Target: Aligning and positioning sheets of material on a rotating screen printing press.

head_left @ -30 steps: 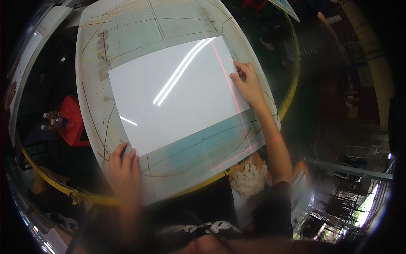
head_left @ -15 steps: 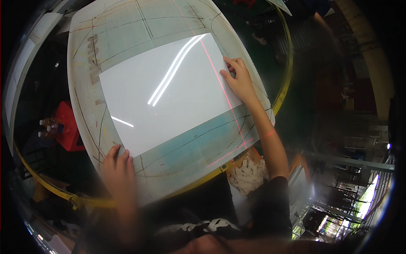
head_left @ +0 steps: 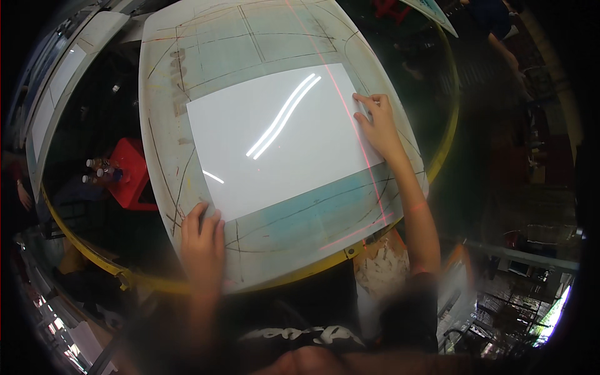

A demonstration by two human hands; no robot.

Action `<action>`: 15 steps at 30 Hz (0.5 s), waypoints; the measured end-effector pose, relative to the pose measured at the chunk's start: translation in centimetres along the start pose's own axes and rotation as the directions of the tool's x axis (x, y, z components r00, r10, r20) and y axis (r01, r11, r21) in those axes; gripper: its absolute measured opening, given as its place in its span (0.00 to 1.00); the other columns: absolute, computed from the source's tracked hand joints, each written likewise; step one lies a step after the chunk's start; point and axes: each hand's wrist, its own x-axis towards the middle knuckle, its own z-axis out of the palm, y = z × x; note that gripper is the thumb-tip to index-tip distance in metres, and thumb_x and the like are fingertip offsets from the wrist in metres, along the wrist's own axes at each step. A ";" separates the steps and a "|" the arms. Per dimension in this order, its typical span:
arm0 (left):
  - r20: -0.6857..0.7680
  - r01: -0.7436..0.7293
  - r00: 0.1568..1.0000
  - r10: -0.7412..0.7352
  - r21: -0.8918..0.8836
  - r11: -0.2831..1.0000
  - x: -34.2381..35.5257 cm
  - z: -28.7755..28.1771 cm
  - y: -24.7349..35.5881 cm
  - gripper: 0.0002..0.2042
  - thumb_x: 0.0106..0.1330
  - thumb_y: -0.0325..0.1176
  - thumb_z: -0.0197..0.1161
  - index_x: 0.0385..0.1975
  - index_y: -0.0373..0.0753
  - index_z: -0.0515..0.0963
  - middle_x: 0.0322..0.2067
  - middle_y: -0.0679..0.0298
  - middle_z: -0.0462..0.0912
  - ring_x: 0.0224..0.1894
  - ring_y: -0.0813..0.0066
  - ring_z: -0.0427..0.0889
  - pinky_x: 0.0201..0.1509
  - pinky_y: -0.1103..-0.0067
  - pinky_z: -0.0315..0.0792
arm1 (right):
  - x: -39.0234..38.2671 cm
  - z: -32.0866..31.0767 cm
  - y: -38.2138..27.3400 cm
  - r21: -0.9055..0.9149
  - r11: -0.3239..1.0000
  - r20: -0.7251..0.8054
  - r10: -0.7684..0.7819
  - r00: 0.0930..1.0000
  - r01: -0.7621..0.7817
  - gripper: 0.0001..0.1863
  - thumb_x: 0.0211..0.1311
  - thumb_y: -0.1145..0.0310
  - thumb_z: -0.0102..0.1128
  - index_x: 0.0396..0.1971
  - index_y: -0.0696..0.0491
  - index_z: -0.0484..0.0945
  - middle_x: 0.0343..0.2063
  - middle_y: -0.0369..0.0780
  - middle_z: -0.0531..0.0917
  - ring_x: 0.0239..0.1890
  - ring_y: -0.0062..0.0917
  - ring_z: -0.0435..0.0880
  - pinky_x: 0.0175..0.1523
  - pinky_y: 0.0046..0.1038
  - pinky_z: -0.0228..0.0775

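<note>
A glossy white sheet [head_left: 294, 137] lies flat on a large pale board [head_left: 164, 125] marked with dark drawn lines. Two bright light streaks reflect off its surface. At the sheet's near left corner rests my left hand [head_left: 203, 240], fingers spread a little and bent, the tips on or just beside the corner. My right hand [head_left: 381, 128] is at the right edge, thumb and forefinger apart with their tips against the sheet, the other fingers partly hidden. A red light line runs down the sheet's right side and onto the board, meeting a short red line near the front edge.
A yellow rim [head_left: 312, 274] curves around beneath the board. To the left, a red stool [head_left: 131, 175] carries several bottles [head_left: 103, 172]. Whitish crumpled material [head_left: 382, 265] lies beside my right arm. Another pale board [head_left: 81, 69] stands at far left, and a person's arm [head_left: 503, 53] shows at upper right.
The whole view has shifted, so board, sheet and hands appear farther right. My right fingers look a little straighter at the edge. Sheet and red line keep about the same relation.
</note>
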 end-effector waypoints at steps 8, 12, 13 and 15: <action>0.040 -0.087 0.995 0.089 -0.048 0.995 1.4 -0.5 -1.1 0.04 0.60 0.26 0.59 0.33 0.35 0.77 0.40 0.57 0.76 0.45 0.57 0.76 0.47 0.69 0.71 | -4.4 -2.7 -2.7 -0.037 0.998 -0.053 -0.050 0.997 0.048 0.27 0.56 0.69 0.62 0.58 0.50 0.69 0.55 0.47 0.66 0.56 0.43 0.67 0.60 0.37 0.61; -0.041 -0.223 0.972 0.231 0.150 0.963 6.7 0.6 -4.0 0.09 0.56 0.23 0.56 0.37 0.37 0.75 0.40 0.59 0.76 0.43 0.57 0.75 0.45 0.68 0.70 | -13.7 -8.3 -5.5 -0.155 0.983 -0.092 -0.111 0.990 0.096 0.28 0.53 0.70 0.63 0.57 0.50 0.70 0.54 0.47 0.69 0.55 0.42 0.69 0.59 0.38 0.61; -0.104 -0.258 0.955 0.276 0.156 0.953 8.3 1.0 -4.6 0.10 0.56 0.23 0.55 0.39 0.37 0.75 0.42 0.59 0.76 0.44 0.57 0.75 0.46 0.69 0.70 | -16.4 -9.7 -6.0 -0.238 0.968 -0.076 -0.097 0.992 0.077 0.28 0.53 0.70 0.63 0.57 0.50 0.70 0.54 0.46 0.69 0.55 0.42 0.69 0.59 0.39 0.61; -0.162 -0.350 0.915 0.370 0.138 0.926 11.7 2.1 -7.4 0.13 0.56 0.24 0.56 0.42 0.39 0.75 0.46 0.59 0.76 0.48 0.57 0.73 0.50 0.69 0.69 | -21.9 -12.5 -6.8 -0.374 0.927 -0.043 -0.062 0.997 0.041 0.27 0.54 0.70 0.62 0.56 0.50 0.71 0.54 0.45 0.70 0.55 0.42 0.70 0.59 0.39 0.61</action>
